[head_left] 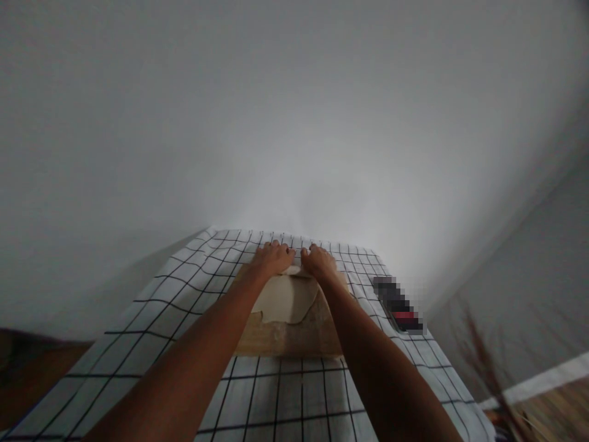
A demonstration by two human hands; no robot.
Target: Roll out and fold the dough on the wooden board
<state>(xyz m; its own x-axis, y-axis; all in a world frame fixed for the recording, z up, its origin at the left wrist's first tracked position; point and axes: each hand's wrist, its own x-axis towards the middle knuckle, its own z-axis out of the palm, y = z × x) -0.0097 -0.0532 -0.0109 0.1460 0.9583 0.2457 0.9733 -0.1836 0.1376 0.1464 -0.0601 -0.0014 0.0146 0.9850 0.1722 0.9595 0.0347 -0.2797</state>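
Here, the left hand [276,258] curls at the far-left side of the dough [288,299]; it lies on a board [285,341], from both hands toward the near edge of the bench [276,402]; the right hand [319,261] curls equally near; whether either grips anything, I cannot tell.

I watch through a single head-worn camera, set above and behind the left hand [276,255] and right hand [321,263], facing forward and down along the forearms [368,344]. From that far back, both hands look small near mid-view, checked cloth [289,405] around them, pale wall [294,123] beyond.
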